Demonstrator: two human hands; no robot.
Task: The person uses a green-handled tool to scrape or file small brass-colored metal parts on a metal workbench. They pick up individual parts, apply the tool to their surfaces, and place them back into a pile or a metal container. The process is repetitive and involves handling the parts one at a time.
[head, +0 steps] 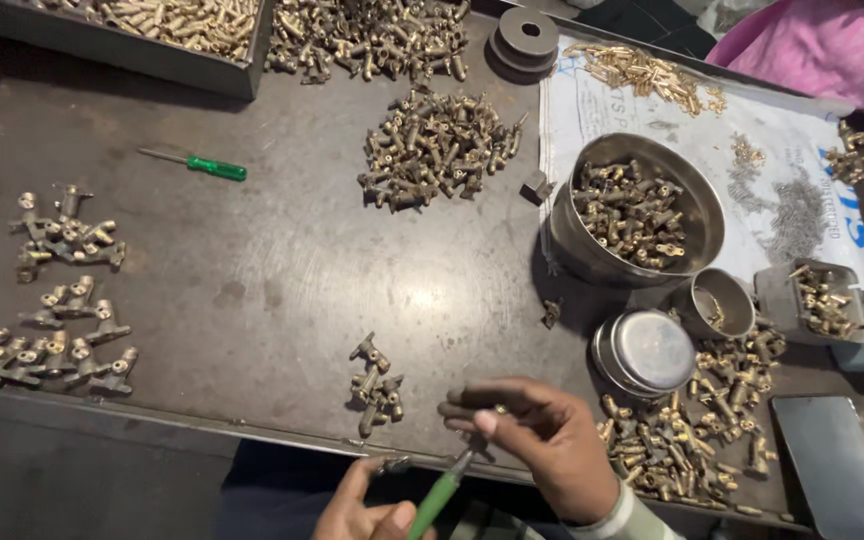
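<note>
My right hand (pixel 542 445) is at the near edge of the dark metal table (pixel 282 270). Its fingers point left and pinch a small brass fitting (pixel 497 409). My left hand (pixel 362 510) is low at the frame's bottom edge, closed around a green-handled screwdriver (pixel 437 497). The screwdriver's tip reaches up to the underside of my right hand. A small metal part (pixel 392 465) sits at my left fingertips. Just left of my right hand, a few assembled brass fittings (pixel 377 385) lie on the table.
Brass fittings lie in heaps at the back (pixel 437 150), in rows at the left (pixel 52 340) and beside my right hand (pixel 692 430). A steel bowl (pixel 697 190), a small cup (pixel 737 300), round tins (pixel 652 350) and a dark phone (pixel 837 460) stand to the right. A second green screwdriver (pixel 202 165) lies back left. A person in pink (pixel 822 50) is at the far right.
</note>
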